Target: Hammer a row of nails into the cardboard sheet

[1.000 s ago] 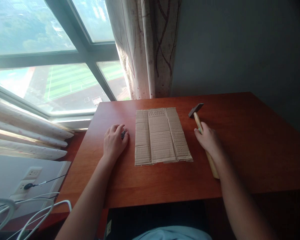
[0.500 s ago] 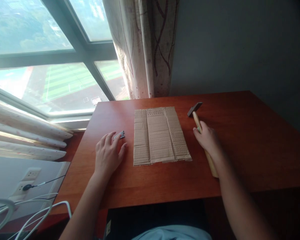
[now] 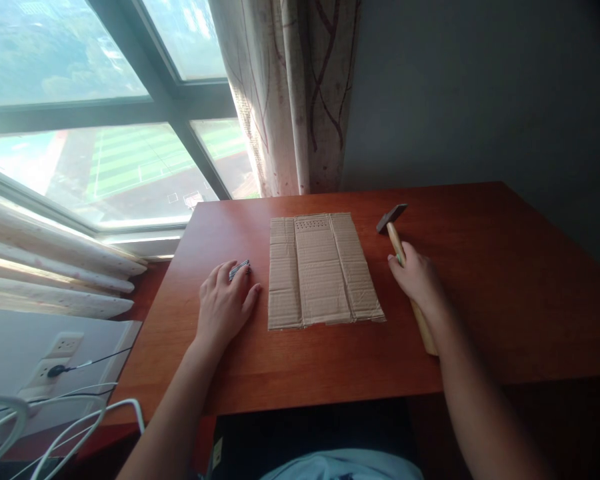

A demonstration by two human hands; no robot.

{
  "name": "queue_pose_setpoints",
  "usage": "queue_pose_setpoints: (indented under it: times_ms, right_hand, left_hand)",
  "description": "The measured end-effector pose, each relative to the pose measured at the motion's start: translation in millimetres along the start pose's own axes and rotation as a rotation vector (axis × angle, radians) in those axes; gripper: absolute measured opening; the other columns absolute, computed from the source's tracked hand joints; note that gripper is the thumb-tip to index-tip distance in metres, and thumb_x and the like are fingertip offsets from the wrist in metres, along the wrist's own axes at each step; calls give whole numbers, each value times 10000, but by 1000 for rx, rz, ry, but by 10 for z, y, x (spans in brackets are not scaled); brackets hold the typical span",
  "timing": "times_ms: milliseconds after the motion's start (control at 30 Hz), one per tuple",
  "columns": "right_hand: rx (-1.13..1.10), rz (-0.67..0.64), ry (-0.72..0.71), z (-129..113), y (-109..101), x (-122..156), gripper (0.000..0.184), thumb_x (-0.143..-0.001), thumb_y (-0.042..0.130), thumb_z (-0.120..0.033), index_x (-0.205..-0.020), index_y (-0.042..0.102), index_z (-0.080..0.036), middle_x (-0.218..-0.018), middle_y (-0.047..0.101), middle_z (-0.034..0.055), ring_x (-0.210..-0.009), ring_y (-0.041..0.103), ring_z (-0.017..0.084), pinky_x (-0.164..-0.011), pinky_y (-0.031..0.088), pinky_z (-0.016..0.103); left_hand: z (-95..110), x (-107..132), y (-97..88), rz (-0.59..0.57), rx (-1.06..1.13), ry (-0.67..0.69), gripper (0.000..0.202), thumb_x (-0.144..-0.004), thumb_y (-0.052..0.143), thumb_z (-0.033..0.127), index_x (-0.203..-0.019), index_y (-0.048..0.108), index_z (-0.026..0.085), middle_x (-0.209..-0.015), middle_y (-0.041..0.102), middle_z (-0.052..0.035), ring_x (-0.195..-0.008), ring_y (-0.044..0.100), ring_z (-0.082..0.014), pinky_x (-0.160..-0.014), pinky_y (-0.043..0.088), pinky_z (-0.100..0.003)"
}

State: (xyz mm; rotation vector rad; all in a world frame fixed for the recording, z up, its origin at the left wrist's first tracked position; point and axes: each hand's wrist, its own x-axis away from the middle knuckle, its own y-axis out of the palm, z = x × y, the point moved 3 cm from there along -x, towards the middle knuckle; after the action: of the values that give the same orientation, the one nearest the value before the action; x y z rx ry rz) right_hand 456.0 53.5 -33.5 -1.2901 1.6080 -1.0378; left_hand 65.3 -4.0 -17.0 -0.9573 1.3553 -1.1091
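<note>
Head view: left hand (image 3: pixel 225 303) spread flat beside nails (image 3: pixel 239 269) left of centre; right hand (image 3: pixel 417 277) resting on, perhaps loosely gripping, hammer (image 3: pixel 405 267); cardboard (image 3: pixel 323 270) central, apparently holed along top edge only.

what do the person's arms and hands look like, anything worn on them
Both arms are bare as far as they show, with no sleeves in view. The left hand and right hand wear no gloves, and no watch, ring or bracelet is visible.
</note>
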Motion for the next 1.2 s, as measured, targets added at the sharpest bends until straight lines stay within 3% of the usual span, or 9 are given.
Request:
queue_pose_setpoints:
  times_ms: [233,600,1067,1200]
  right_hand:
    - [-15,11,-3,-10,-9,11,287,-917,469,-317,-1105,599,-143,-851,703,144,-708,599,254,-624,301,306]
    - [-31,32,-17,36,38,-5,232,-900,485,-311,-1031,599,-156,-784,681,109,-638,541,214,-608,274,297]
    - [-44,23,1,24,19,-3,252,-894,490,-307,-1057,607,-154,-786,681,117,-659,557,227,-614,274,302]
    - [-45,14,10,20,13,-8,261,-894,484,-312,-1060,603,-149,-795,681,122,-666,558,230,-621,276,305]
  left_hand:
    - [7,-71,6,19,38,-13,484,-961,437,466,-1315,577,166,-1432,508,-182,-1306,461,-360,-1039,401,-504]
    - [-37,-499,198,82,47,-190,441,-920,490,408,-1284,598,185,-1378,563,-156,-1225,530,-347,-993,434,-475]
    - [-116,-544,228,85,115,-240,428,-918,478,377,-1276,615,187,-1339,589,-146,-1202,546,-340,-998,435,-472]
    - [-164,-513,202,133,162,-196,441,-914,492,388,-1281,611,175,-1343,586,-135,-1194,551,-324,-1010,439,-447]
